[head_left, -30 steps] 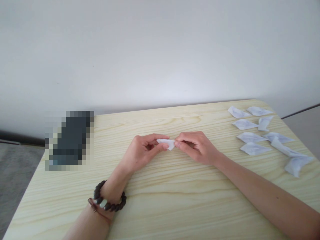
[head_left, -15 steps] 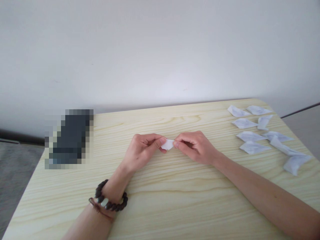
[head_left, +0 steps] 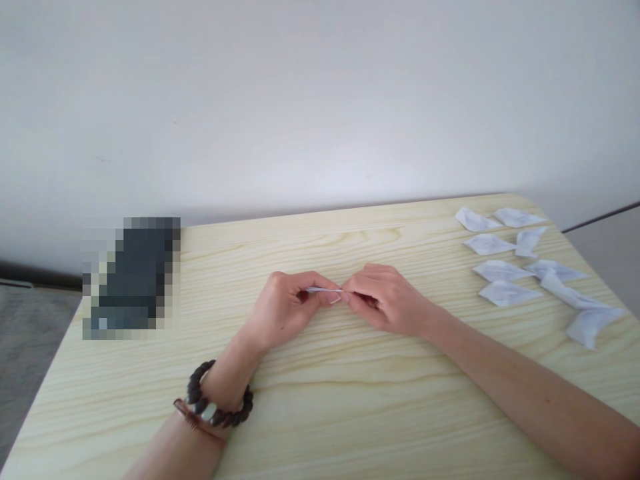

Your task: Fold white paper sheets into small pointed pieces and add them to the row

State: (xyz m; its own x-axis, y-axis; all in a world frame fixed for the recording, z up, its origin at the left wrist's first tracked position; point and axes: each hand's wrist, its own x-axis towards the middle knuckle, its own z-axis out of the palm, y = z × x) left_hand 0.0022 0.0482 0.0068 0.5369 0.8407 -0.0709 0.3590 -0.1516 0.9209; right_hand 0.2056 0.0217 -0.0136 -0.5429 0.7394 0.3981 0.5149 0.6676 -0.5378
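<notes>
left hand (head_left: pixel 285 308) grip: pinching folded paper (head_left: pixel 325 291) | right hand (head_left: pixel 385 305) grip: pinching same paper, fingertips meeting | wrists on table (head_left: pixel 350 400)

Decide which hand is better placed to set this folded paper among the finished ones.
Probably the right hand: it pinches the folded paper and lies nearer the folded pieces at the table's right end. The left hand is farther off.
</notes>
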